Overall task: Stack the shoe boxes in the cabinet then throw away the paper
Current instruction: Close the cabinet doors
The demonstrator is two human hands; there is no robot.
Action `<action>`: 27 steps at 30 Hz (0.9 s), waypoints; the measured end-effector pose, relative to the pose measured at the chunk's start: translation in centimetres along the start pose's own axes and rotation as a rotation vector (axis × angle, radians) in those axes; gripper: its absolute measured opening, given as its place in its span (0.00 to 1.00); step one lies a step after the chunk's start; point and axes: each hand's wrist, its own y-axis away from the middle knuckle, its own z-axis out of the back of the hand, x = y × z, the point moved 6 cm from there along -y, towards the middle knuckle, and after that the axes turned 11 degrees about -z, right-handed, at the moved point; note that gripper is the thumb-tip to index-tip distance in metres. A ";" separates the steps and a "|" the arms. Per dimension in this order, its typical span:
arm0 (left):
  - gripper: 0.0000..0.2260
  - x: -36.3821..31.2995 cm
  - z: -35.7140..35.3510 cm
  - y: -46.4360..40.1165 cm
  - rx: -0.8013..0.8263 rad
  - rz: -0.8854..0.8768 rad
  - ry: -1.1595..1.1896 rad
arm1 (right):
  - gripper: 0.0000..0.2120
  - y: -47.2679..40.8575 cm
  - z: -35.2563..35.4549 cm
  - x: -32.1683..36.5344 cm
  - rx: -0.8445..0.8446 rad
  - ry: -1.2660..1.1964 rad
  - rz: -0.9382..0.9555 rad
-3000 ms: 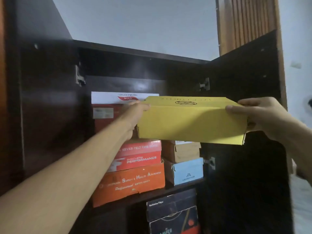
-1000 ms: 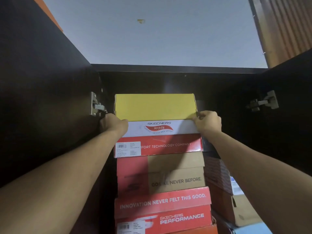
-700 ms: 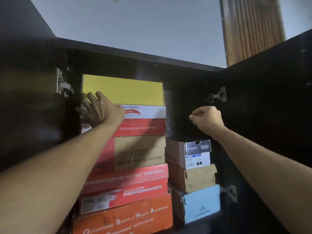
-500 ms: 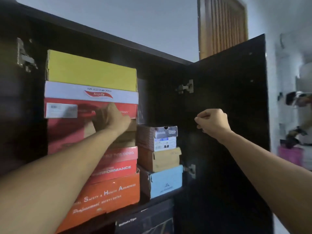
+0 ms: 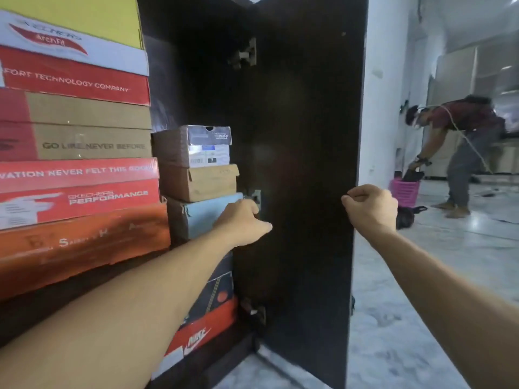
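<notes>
Left of the open cabinet door [image 5: 303, 164]: a tall stack of shoe boxes, yellow box [image 5: 84, 18] on top, orange box [image 5: 81, 242] at the bottom; nearer the door, a shorter stack ending in a light blue box [image 5: 202, 216]. Left hand [image 5: 241, 223], curled and empty, overlaps that box. Right hand [image 5: 370, 209], a loose empty fist, sits at the door's outer edge. No paper in view.

One head-worn wide-angle camera is supplying the only view. It is facing forward and slightly down, close to the open cabinet door [image 5: 303, 164], taking in stacked shoe boxes [image 5: 75, 136] at left, marble floor [image 5: 421, 276] at right, and both forearms reaching in from below.
</notes>
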 end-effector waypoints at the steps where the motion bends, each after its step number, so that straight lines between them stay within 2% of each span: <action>1: 0.23 -0.1 -1.4 0.2 0.025 -0.010 0.011 | 0.13 0.0 -0.1 -1.3 -0.015 -0.011 -0.040; 3: 0.24 -0.3 -4.1 0.5 0.071 -0.021 0.025 | 0.21 0.0 -0.7 -3.5 0.000 -0.002 -0.108; 5: 0.24 -0.4 -6.4 0.9 0.103 -0.027 0.042 | 0.26 -0.1 -2.0 -5.5 0.090 0.017 -0.151; 7: 0.24 -0.4 -8.3 1.4 0.121 -0.029 0.064 | 0.28 0.1 -3.4 -6.7 0.215 0.024 -0.181; 9: 0.24 -0.3 -9.8 1.8 0.128 -0.028 0.087 | 0.28 -0.2 -4.3 -7.6 0.271 0.030 -0.184; 15: 0.24 0.9 -12.5 3.4 0.137 -0.011 0.121 | 0.23 -1.1 -4.7 -8.0 0.186 -0.035 -0.138; 19: 0.24 2.0 -12.8 4.7 0.122 0.023 0.150 | 0.29 -0.2 -5.1 -7.5 0.195 -0.255 -0.233; 22: 0.26 3.2 -12.8 5.6 0.101 0.060 0.218 | 0.21 1.1 -6.3 -6.8 0.375 -0.422 -0.319; 24: 0.31 3.9 -12.7 6.2 0.091 0.075 0.285 | 0.16 2.3 -7.4 -6.0 0.525 -0.454 -0.300; 27: 0.39 4.7 -11.6 7.3 0.020 0.050 0.305 | 0.15 4.4 -9.3 -4.5 0.735 -0.470 -0.247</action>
